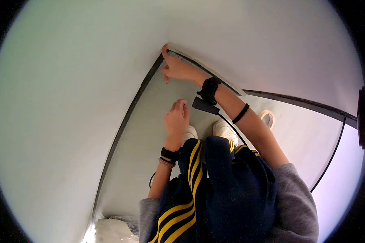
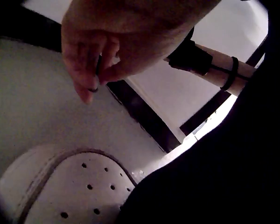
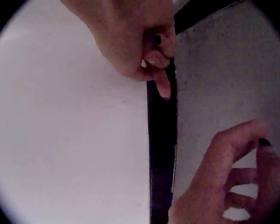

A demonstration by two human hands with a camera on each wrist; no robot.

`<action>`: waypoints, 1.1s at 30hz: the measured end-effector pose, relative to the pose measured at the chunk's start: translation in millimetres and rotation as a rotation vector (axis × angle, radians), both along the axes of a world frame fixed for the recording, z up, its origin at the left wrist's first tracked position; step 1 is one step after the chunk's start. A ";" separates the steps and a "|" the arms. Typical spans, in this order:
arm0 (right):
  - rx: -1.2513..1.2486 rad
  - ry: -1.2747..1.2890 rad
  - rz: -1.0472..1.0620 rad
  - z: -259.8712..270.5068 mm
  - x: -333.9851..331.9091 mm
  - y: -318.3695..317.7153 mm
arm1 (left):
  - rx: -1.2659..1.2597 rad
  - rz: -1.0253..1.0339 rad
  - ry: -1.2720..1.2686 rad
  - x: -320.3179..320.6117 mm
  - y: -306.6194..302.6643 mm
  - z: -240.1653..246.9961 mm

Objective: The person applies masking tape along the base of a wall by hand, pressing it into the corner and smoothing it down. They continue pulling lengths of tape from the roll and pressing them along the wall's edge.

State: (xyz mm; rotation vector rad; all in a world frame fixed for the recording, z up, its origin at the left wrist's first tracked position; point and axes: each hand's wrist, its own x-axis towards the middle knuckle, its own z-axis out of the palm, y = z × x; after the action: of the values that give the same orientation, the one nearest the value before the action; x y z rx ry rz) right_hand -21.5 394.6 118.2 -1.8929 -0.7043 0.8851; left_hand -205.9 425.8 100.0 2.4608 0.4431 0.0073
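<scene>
In the head view my right hand (image 1: 178, 69) reaches into the corner where two black baseboard strips meet. One straight finger touches the corner's upper end, and the thumb points back down. The right wrist view shows that thumb over the black strip (image 3: 162, 144), with other fingers of the right hand (image 3: 130, 42) bent. Nearer my body, the left hand (image 1: 177, 121) hovers over the pale floor, loosely curled. A gap shows between its thumb and index finger in the right wrist view, with nothing visible between them. In the left wrist view the left hand (image 2: 130, 37) hides much of the right.
White walls (image 1: 69, 101) rise on both sides of the corner. A tape roll (image 1: 267, 119) lies on the floor at right. White shoes (image 1: 225, 130) stand below the hands. A black cable box (image 1: 205, 106) hangs by the right wrist. Clear plastic wrapping (image 1: 125, 222) lies at lower left.
</scene>
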 end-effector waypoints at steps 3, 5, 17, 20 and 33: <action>0.010 -0.055 0.083 -10.1 -8.1 -3.8 | -0.049 0.008 -0.005 -0.9 -4.9 -6.3; 0.011 -0.079 0.034 -21.5 -13.9 -8.8 | -0.086 -0.003 0.039 -2.1 -3.7 -16.9; -0.628 -1.096 0.050 -40.5 -0.5 -23.2 | -0.191 0.108 0.107 3.3 21.3 -13.0; -0.666 -1.142 0.033 -38.6 -7.7 -15.7 | -0.169 0.103 0.035 -4.9 14.0 -1.6; -0.803 -1.143 0.186 -41.3 -8.1 -24.5 | -0.170 0.072 0.012 26.7 26.7 -8.0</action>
State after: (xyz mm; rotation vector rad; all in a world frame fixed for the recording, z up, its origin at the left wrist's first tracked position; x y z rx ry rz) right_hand -29.6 370.1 76.9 -3.1126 -1.3184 0.0489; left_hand -179.2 452.5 92.0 2.2779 0.5161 -0.0149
